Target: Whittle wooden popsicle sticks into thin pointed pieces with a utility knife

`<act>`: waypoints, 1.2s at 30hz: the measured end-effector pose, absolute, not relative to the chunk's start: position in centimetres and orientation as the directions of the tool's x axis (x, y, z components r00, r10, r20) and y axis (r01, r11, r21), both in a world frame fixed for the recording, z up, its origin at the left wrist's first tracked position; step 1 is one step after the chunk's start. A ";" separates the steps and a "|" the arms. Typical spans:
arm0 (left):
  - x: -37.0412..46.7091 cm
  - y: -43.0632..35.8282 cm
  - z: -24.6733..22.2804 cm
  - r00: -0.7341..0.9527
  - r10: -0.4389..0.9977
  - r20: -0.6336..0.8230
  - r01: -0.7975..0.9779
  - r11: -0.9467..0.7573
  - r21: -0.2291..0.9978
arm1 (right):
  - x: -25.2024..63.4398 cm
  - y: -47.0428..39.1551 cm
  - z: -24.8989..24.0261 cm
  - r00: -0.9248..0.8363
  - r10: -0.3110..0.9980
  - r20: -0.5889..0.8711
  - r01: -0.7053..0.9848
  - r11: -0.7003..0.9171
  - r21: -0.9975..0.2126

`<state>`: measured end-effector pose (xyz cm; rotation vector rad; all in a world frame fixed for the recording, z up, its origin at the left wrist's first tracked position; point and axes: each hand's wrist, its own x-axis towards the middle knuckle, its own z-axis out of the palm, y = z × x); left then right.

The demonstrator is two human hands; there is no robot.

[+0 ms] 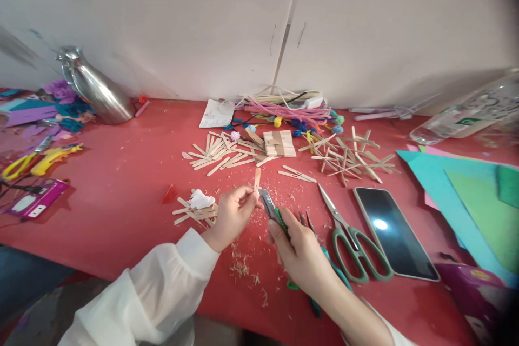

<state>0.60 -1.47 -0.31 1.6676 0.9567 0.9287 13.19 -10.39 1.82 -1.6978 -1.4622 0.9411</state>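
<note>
My left hand (235, 212) pinches a wooden craft stick (257, 177), which points up and away from me. In my right hand (295, 238) is a green utility knife (280, 221). Its metal blade (265, 200) lies against or right beside the stick, close to my left fingertips; whether it touches I cannot tell. Wood shavings (241, 266) are scattered on the red table beneath both hands. Partly hidden under my right forearm are pliers (334, 267) with teal handles. A small pile of craft sticks (190, 213) with a crumpled white tissue (201, 200) lies left of my left hand.
Green-handled scissors (352, 243) and a phone (395, 232) lie to the right, near coloured paper (450, 189). Loose sticks (219, 151), a stick bundle (279, 144), crossed sticks (357, 157) and pipe cleaners (292, 111) spread behind. A steel jug (99, 89) stands back left.
</note>
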 end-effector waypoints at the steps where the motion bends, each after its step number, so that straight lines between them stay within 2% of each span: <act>1: 0.6 -1.4 -0.4 0.404 0.903 0.145 0.174 -0.231 0.957 | 13.2 -10.4 1.7 0.101 0.992 -0.080 0.493 -0.120 -0.862; 9: 0.6 -1.4 -0.8 0.412 0.898 0.157 0.188 -0.253 0.949 | 13.2 -10.2 2.1 0.130 0.990 -0.045 0.560 -0.111 -0.821; 13: 0.5 -1.5 -0.3 0.399 0.882 0.251 0.253 -0.369 0.894 | 13.1 -10.3 2.2 0.127 0.989 -0.072 0.542 -0.130 -0.830; 18: 0.4 -1.7 0.4 0.422 0.836 0.351 0.354 -0.509 0.785 | 12.7 -10.5 1.9 0.084 0.984 -0.157 0.432 -0.178 -0.884; 29: 0.4 -1.8 -0.1 0.387 0.845 0.370 0.420 -0.519 0.744 | 11.7 -10.8 2.2 0.011 0.956 -0.293 0.091 -0.293 -0.952; 32: 0.7 -1.7 0.3 0.371 0.879 0.300 0.415 -0.446 0.793 | 11.9 -10.4 2.4 0.005 0.963 -0.268 0.128 -0.266 -0.955; 36: 1.0 -1.5 0.7 0.428 0.892 0.144 0.243 -0.267 0.933 | 12.7 -10.1 2.2 0.118 0.983 -0.144 0.355 -0.177 -0.918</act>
